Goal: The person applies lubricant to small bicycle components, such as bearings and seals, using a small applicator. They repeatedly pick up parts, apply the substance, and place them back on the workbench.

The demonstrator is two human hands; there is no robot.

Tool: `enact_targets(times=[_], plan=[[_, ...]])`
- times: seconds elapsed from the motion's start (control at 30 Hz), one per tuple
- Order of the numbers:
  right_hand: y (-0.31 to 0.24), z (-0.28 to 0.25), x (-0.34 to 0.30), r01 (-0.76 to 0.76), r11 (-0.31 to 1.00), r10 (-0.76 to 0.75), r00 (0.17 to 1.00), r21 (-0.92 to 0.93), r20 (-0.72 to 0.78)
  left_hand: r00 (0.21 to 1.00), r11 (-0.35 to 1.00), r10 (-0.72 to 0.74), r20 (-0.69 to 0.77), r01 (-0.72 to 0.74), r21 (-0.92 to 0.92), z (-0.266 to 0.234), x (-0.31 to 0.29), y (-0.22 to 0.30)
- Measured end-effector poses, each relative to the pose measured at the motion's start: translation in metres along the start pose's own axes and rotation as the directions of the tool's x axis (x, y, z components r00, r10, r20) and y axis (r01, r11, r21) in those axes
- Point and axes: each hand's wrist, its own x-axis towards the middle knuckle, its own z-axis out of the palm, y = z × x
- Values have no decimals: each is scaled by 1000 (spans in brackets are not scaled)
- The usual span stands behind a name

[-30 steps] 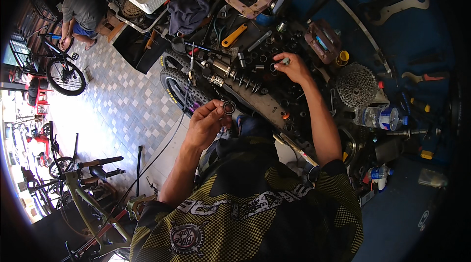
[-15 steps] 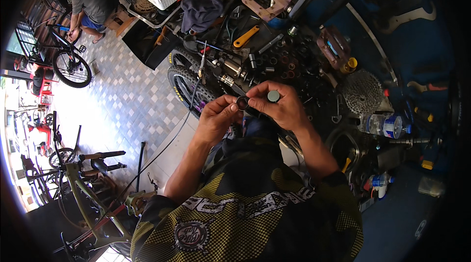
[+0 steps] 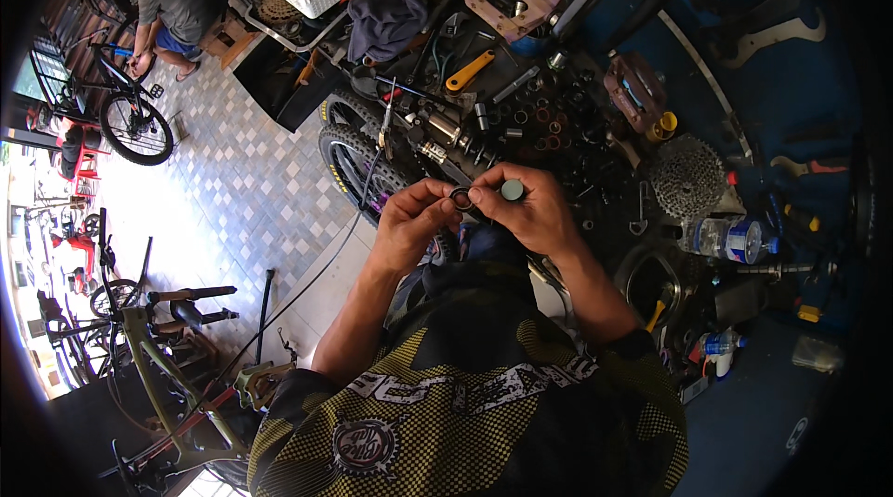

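I see left hand (image 3: 406, 229) pinching small dark ring (image 3: 460, 200) with thumb and finger. Right hand (image 3: 532, 215) bent inward, fingertips at ring, green round piece (image 3: 512, 189) gripped in fingers. Ring between hands. Forearms (image 3: 358, 316) slant inward.

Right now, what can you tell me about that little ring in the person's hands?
The ring looks small, dark and round, perhaps metal, though it is too small to tell for sure. It is held up in front of the body, its opening turned roughly toward the camera. The left hand pinches it, and the right hand meets its right edge; fingers hide part of its rim.
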Motion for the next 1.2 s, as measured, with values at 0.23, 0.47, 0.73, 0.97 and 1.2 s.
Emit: enact_targets(times=[0.23,0.47,0.73,0.97,1.2], plan=[[6,8,0,217,964,-225,974,-154,-40,995,962,76,-63,-57,266,3,0,3],[4,7,-1,136,990,-136,991,-41,-7,976,956,159,-149,-114,271,15,5,4],[2,3,-3,125,992,-125,992,21,-28,993,963,106,-53,-90,253,25,3,9],[15,-3,-1,6,984,-12,999,177,30,999,999,30,29,-30,-23,17,6,4],[8,4,-3,354,931,-362,923,-85,-128,992,984,124,31,-127,124,9,7,4]])
